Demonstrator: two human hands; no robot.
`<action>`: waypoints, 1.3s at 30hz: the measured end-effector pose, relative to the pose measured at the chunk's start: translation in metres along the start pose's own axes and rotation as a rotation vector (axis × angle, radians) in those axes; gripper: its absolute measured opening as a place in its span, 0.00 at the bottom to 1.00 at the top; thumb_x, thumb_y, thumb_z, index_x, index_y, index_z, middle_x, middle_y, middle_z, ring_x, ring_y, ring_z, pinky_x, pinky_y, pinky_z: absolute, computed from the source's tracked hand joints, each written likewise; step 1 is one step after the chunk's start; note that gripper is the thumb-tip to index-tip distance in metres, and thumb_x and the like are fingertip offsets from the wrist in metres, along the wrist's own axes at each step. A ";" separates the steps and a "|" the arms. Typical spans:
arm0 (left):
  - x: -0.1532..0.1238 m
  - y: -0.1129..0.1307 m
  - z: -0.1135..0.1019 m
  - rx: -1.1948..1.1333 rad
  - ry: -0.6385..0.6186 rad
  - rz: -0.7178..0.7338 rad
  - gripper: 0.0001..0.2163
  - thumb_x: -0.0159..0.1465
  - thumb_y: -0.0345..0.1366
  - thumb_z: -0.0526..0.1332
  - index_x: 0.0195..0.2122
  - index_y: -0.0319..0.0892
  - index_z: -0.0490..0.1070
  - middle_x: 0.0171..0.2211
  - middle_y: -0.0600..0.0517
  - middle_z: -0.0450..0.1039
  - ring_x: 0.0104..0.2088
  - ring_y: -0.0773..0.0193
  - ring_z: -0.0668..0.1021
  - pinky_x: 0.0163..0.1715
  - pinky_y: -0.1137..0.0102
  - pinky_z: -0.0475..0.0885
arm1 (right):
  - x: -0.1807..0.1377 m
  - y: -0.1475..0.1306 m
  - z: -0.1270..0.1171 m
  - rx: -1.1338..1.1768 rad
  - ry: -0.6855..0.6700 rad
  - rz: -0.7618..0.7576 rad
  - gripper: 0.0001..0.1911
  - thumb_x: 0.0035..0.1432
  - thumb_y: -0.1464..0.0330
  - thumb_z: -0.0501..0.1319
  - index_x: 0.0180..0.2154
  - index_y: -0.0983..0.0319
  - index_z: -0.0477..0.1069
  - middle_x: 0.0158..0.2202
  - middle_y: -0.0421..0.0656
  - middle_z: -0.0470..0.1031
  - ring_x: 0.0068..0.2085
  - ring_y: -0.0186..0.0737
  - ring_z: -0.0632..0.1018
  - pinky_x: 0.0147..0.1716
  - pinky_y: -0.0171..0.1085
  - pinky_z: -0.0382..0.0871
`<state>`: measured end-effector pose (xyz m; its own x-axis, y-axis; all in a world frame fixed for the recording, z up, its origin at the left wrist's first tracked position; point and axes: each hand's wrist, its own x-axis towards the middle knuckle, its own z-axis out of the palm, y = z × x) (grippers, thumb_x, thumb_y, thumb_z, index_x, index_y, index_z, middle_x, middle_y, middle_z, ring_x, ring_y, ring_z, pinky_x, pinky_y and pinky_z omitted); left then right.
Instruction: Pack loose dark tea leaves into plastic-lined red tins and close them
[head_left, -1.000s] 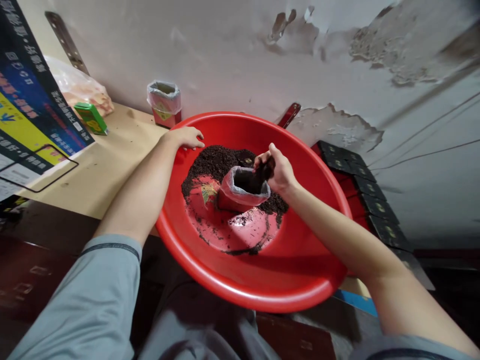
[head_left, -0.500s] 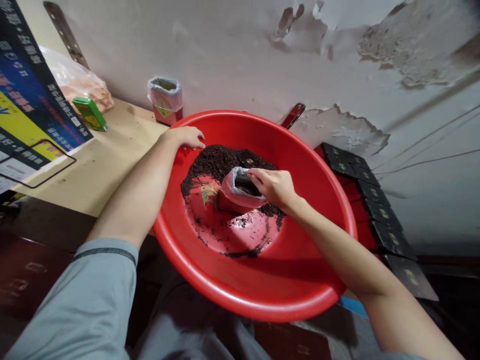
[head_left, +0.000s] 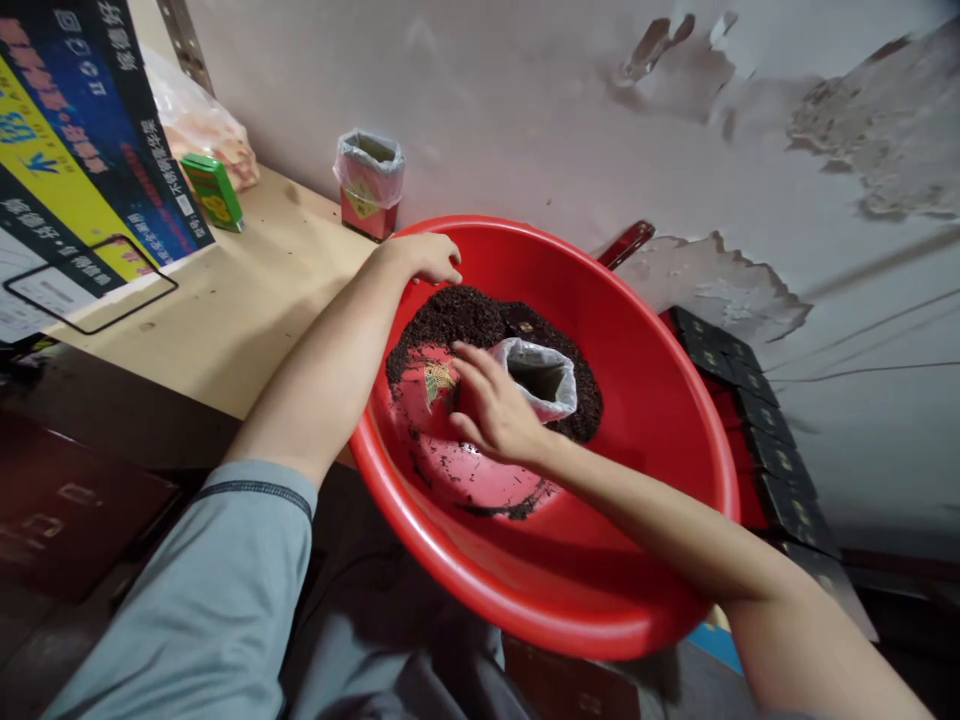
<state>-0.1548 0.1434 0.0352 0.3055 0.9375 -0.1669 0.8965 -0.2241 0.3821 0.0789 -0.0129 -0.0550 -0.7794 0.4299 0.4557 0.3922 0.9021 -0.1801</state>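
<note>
A large red plastic basin (head_left: 645, 440) holds a heap of dark, loose tea-like leaves (head_left: 457, 318). In it stands a small box with a clear plastic liner (head_left: 559, 385) folded over its mouth, the liner open at the top. My right hand (head_left: 495, 405) is beside the box on its left, fingers apart and nothing held. Across the basin's left rim lies my left forearm, with my left hand (head_left: 431, 258) just inside, fingers loosely bent above the leaves and holding nothing visible. A black lid with a gold mark (head_left: 523, 322) lies on the leaves.
Behind the basin, a red box with a plastic liner (head_left: 369, 185) stands on the wooden table (head_left: 300, 265). At left are a green packet (head_left: 214, 190), a plastic bag (head_left: 202, 120) and a printed carton (head_left: 82, 150). Stacked black-topped boxes (head_left: 757, 400) line the right side.
My right hand has left the lined box's mouth and moved left and down beside it, its fingers spreading. The whole view has shifted, and my left hand stays near the rim.
</note>
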 end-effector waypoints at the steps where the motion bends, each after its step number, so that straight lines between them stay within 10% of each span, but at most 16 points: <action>1: 0.000 0.000 0.000 -0.009 0.002 0.002 0.30 0.66 0.39 0.65 0.70 0.44 0.70 0.54 0.45 0.83 0.47 0.53 0.84 0.45 0.68 0.77 | 0.001 -0.009 0.020 0.093 -0.054 0.050 0.37 0.76 0.57 0.50 0.78 0.59 0.40 0.75 0.58 0.55 0.76 0.52 0.58 0.73 0.58 0.58; 7: -0.003 -0.001 0.001 -0.044 0.003 0.007 0.29 0.65 0.37 0.66 0.69 0.45 0.72 0.52 0.47 0.84 0.48 0.52 0.84 0.46 0.67 0.77 | 0.029 -0.013 0.137 0.492 -0.135 0.774 0.48 0.72 0.49 0.51 0.77 0.75 0.40 0.80 0.63 0.26 0.80 0.53 0.38 0.77 0.55 0.40; 14: -0.001 -0.001 0.001 -0.051 0.024 0.026 0.27 0.65 0.36 0.67 0.67 0.45 0.75 0.56 0.47 0.82 0.51 0.52 0.83 0.48 0.67 0.77 | 0.092 0.019 0.199 0.785 0.521 1.130 0.36 0.71 0.60 0.51 0.72 0.74 0.60 0.78 0.55 0.52 0.78 0.42 0.53 0.77 0.45 0.40; 25: -0.018 -0.001 -0.014 -0.242 -0.019 -0.017 0.31 0.69 0.38 0.63 0.73 0.41 0.66 0.54 0.44 0.82 0.51 0.53 0.84 0.46 0.67 0.77 | 0.121 0.007 0.227 1.205 1.006 1.351 0.19 0.64 0.65 0.57 0.51 0.64 0.79 0.53 0.46 0.84 0.62 0.39 0.78 0.68 0.44 0.67; 39: -0.014 -0.006 -0.008 -0.268 -0.036 -0.043 0.29 0.70 0.37 0.62 0.72 0.40 0.67 0.53 0.43 0.83 0.47 0.56 0.84 0.40 0.71 0.76 | 0.130 0.027 0.212 1.376 1.012 1.398 0.16 0.70 0.56 0.56 0.33 0.57 0.73 0.33 0.44 0.83 0.45 0.42 0.85 0.52 0.45 0.81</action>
<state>-0.1670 0.1336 0.0423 0.2846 0.9334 -0.2186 0.7937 -0.1015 0.5998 -0.1158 0.0753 -0.1849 0.2314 0.8913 -0.3900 -0.5314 -0.2200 -0.8181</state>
